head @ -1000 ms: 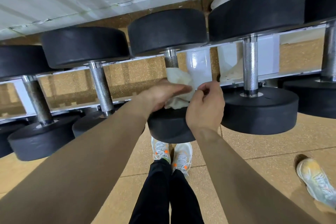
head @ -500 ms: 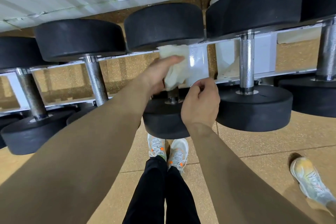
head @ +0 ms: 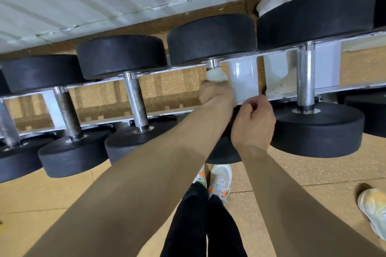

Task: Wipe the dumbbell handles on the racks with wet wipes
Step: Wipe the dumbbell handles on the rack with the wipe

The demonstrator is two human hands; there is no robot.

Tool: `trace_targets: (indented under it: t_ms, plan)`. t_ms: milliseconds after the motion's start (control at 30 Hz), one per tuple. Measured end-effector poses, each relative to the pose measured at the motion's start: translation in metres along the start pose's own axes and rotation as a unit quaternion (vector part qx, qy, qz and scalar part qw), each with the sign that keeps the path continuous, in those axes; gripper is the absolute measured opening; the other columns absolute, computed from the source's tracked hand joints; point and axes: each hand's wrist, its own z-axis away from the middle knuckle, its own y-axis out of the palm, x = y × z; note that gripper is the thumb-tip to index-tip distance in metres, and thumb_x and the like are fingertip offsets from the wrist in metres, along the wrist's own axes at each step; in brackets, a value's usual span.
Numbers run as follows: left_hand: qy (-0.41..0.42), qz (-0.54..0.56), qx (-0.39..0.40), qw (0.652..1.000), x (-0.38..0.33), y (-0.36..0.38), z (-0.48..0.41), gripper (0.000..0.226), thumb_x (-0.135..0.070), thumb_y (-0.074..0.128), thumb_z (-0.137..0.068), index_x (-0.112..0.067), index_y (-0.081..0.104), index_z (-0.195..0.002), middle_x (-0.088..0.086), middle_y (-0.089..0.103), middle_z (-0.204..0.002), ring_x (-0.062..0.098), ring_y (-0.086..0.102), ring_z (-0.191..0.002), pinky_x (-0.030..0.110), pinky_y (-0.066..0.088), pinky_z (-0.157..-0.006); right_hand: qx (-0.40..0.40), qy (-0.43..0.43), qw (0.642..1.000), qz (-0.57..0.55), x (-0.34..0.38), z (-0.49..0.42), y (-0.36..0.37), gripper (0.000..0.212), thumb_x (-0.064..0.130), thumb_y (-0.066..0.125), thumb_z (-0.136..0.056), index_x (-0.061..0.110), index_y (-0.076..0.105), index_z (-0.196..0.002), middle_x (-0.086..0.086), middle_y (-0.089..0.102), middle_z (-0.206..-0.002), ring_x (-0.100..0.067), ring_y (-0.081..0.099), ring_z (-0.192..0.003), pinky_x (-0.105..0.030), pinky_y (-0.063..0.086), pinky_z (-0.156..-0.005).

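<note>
**Wiping the handle beside the post: whole length, all around**

The handle (head: 213,63) in work belongs to the dumbbell just left of the white post (head: 242,81) of the rack. Only its shiny far collar shows. The rest is hidden under the wipe (head: 216,77) and the left hand (head: 217,97). This hand is clamped around wipe and handle together, at the far end of the handle. The right hand (head: 253,123) is apart from it, just in front of the post, with its fingers curled into a loose fist. I see nothing in it, but the inside of the fist is hidden.

To do this step well, I think the grip should be firm enough to press the wipe into the metal, yet loose enough to slide. The stroke should run from the far collar to the near one. The hand should also twist a little, so that the underside of the handle gets cleaned too. The wipe looks bunched, and a flatter wrap would cover more metal. The post stands very near, so the knuckles may knock on it. The next handle (head: 306,77), right of the post, is bare. Whether it is already wiped, I cannot tell.
</note>
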Motion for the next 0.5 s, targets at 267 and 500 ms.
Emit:
trace_targets:
  t_ms: [267,500]
  plan:
    - [0.024,0.08,0.239,0.967,0.011,-0.042,-0.008,0.046,-0.034,0.083,-0.07,-0.009,0.069,-0.106,0.016,0.075,-0.103,0.033,0.074,-0.092,0.047,0.062,-0.08,0.006,-0.001,1.0,0.002,0.0,0.001,-0.002,0.021,0.024,0.037,-0.085,0.016,0.057,-0.086,-0.005,0.062,-0.095,-0.024,0.055,-0.086,-0.038,0.046,-0.077]
    - [-0.003,-0.07,0.241,0.968,0.025,-0.049,-0.003,0.048,-0.025,0.087,-0.076,-0.004,0.066,-0.115,0.014,0.075,-0.098,0.03,0.073,-0.094,0.04,0.06,-0.089,0.005,-0.006,1.0,0.008,-0.002,-0.001,-0.001,0.027,0.028,0.034,-0.082,0.016,0.058,-0.086,-0.006,0.063,-0.096,-0.026,0.057,-0.088,-0.041,0.049,-0.079]
